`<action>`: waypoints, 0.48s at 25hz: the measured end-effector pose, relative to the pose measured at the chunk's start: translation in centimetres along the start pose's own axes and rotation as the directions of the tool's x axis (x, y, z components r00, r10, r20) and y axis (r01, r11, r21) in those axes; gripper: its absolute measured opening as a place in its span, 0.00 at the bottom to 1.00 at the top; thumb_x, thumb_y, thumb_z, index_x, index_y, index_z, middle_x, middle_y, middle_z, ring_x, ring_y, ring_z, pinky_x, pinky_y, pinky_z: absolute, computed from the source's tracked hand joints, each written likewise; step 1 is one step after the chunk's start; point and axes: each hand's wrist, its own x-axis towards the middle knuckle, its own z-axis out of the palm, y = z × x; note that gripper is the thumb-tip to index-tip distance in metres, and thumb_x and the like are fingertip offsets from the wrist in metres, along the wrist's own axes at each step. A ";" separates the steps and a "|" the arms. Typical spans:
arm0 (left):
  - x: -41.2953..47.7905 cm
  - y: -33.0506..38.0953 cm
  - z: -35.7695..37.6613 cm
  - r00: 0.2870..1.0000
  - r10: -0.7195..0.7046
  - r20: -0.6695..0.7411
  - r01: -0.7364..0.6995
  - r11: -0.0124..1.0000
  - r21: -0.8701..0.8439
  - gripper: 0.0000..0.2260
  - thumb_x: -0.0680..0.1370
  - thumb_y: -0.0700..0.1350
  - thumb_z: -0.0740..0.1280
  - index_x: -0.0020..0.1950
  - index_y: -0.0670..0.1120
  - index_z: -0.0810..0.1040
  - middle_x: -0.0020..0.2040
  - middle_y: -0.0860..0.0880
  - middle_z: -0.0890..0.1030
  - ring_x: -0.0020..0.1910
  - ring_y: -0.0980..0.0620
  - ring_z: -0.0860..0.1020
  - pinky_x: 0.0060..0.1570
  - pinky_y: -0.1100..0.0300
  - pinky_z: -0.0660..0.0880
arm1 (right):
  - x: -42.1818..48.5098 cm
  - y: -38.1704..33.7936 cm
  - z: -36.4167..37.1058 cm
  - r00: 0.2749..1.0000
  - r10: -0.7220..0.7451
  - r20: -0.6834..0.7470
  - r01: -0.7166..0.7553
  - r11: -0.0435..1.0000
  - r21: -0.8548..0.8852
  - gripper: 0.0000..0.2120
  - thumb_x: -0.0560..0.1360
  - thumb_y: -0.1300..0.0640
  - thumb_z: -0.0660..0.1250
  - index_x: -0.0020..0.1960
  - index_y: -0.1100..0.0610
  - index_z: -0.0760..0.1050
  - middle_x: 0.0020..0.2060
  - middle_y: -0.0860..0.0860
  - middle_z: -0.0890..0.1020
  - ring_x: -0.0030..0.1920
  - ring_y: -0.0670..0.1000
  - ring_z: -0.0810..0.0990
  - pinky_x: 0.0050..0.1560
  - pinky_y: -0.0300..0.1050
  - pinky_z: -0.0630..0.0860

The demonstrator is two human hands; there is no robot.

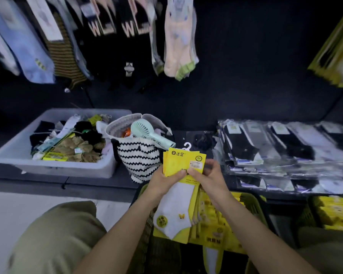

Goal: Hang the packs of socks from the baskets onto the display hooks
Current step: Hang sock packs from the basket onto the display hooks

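Note:
I hold a small stack of yellow sock packs [181,163] with white socks and a white plastic hanger hook [187,146] on top. My left hand [167,179] grips the stack's left edge, thumb across the front. My right hand [210,175] pinches the right side of the front pack. Below them a dark yellow-rimmed basket [251,202] holds more yellow packs [214,220]. A second basket [309,212] of yellow packs stands at the right. Socks hang on the dark display wall above, among them a peach pair [179,38].
A white plastic tub [53,165] of loose socks sits on the low shelf at left. Beside it stands a zigzag-striped bag [139,157] with a mint hand fan [147,133]. Bagged black and grey socks [285,143] lie at right. My knees frame the bottom.

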 end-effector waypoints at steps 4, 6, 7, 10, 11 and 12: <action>0.7 5.3 2.2 0.992 0.124 -0.009 -0.124 0.991 -0.053 0.12 0.72 0.44 0.72 0.54 0.46 0.80 0.45 0.52 0.85 0.45 0.54 0.83 0.43 0.61 0.80 | 0.1 -6.5 -0.3 0.969 -0.166 -0.185 0.131 0.974 -0.185 0.16 0.65 0.49 0.77 0.41 0.55 0.73 0.36 0.49 0.78 0.37 0.48 0.76 0.38 0.43 0.73; 0.9 7.6 2.9 0.982 0.190 0.006 -0.189 0.980 -0.056 0.10 0.72 0.42 0.71 0.52 0.48 0.79 0.42 0.55 0.85 0.43 0.57 0.83 0.39 0.64 0.79 | 0.3 -9.0 -0.5 0.957 -0.223 -0.187 0.195 0.968 -0.156 0.12 0.66 0.52 0.77 0.40 0.56 0.77 0.36 0.50 0.82 0.38 0.49 0.79 0.39 0.45 0.76; 1.1 8.6 3.0 0.976 0.218 0.006 -0.218 0.975 -0.046 0.09 0.73 0.42 0.71 0.50 0.51 0.77 0.40 0.58 0.85 0.40 0.60 0.83 0.36 0.67 0.78 | 0.4 -10.1 -0.7 0.951 -0.246 -0.188 0.224 0.966 -0.132 0.10 0.66 0.53 0.76 0.40 0.55 0.78 0.37 0.50 0.83 0.39 0.50 0.81 0.40 0.46 0.78; 1.6 11.2 3.3 0.960 0.279 -0.003 -0.279 0.959 -0.057 0.05 0.74 0.45 0.68 0.49 0.51 0.76 0.44 0.53 0.85 0.44 0.55 0.83 0.41 0.61 0.80 | 1.2 -12.5 -1.3 0.935 -0.307 -0.178 0.293 0.951 -0.103 0.05 0.68 0.55 0.75 0.41 0.53 0.80 0.38 0.49 0.85 0.42 0.51 0.83 0.44 0.49 0.81; 1.8 11.9 3.5 0.954 0.298 -0.002 -0.298 0.953 -0.052 0.06 0.75 0.47 0.67 0.51 0.50 0.76 0.48 0.49 0.84 0.47 0.51 0.83 0.46 0.55 0.80 | 1.5 -13.2 -1.5 0.930 -0.320 -0.179 0.308 0.947 -0.088 0.04 0.68 0.56 0.75 0.40 0.52 0.80 0.38 0.49 0.85 0.42 0.51 0.84 0.44 0.49 0.81; 2.0 12.5 3.6 0.948 0.318 -0.002 -0.317 0.947 -0.045 0.07 0.76 0.49 0.64 0.51 0.49 0.76 0.51 0.47 0.83 0.49 0.49 0.82 0.49 0.53 0.79 | 1.8 -13.8 -1.6 0.925 -0.334 -0.179 0.327 0.943 -0.068 0.03 0.69 0.56 0.75 0.40 0.51 0.80 0.38 0.48 0.85 0.42 0.50 0.84 0.43 0.48 0.81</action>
